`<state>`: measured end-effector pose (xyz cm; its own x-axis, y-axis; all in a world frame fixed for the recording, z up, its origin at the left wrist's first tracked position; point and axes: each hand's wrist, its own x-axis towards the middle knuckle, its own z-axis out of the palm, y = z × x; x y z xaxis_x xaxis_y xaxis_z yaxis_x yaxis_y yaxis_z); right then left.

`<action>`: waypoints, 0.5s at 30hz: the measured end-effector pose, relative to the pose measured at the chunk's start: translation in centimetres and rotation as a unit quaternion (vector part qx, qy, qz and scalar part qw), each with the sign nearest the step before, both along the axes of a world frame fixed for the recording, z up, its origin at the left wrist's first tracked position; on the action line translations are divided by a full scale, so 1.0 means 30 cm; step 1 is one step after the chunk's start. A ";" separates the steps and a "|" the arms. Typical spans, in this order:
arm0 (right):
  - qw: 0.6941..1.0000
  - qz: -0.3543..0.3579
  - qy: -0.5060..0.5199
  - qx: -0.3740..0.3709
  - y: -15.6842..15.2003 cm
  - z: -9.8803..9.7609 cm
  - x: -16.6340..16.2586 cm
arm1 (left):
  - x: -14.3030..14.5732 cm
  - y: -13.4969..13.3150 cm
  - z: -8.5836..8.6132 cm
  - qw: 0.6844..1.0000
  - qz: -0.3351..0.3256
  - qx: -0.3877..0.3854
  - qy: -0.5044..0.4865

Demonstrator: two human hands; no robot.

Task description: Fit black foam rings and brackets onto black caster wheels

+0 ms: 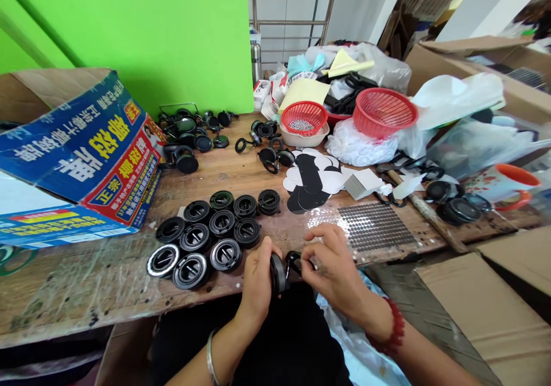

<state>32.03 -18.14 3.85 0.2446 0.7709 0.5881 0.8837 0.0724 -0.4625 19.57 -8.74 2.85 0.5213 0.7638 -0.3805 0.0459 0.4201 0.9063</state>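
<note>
My left hand (257, 283) is closed round a black round part with a ribbed rim (278, 274), held on edge just over the table's front edge. Beside it, my right hand (331, 262) pinches a small black bracket (294, 260) that sticks out from the round part; whether the two are joined I cannot tell. To the left, several black ring-shaped parts (221, 223) lie grouped on the wooden table (107, 283), with slotted centres facing up. A sheet of small dark round stickers (374, 225) lies just beyond my right hand.
A blue carton (86, 156) stands at the left. Black assembled parts (189, 133) are heaped behind the rings. Farther back are red baskets (385, 110), one with small metal pieces. White and black cut-outs (312, 179), a hammer (426, 214) and an orange-rimmed mug (501, 185) lie rightward.
</note>
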 end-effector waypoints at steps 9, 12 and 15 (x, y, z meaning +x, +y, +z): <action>0.987 0.094 0.059 -0.114 0.042 0.004 0.010 | -0.018 -0.009 -0.026 1.000 -0.025 -0.016 0.008; 0.980 0.116 0.096 -0.131 0.051 0.016 0.024 | -0.016 -0.010 -0.017 0.999 -0.027 -0.040 -0.004; 0.976 0.128 0.121 -0.125 0.064 0.023 0.035 | -0.014 -0.007 -0.003 0.999 -0.020 -0.046 -0.012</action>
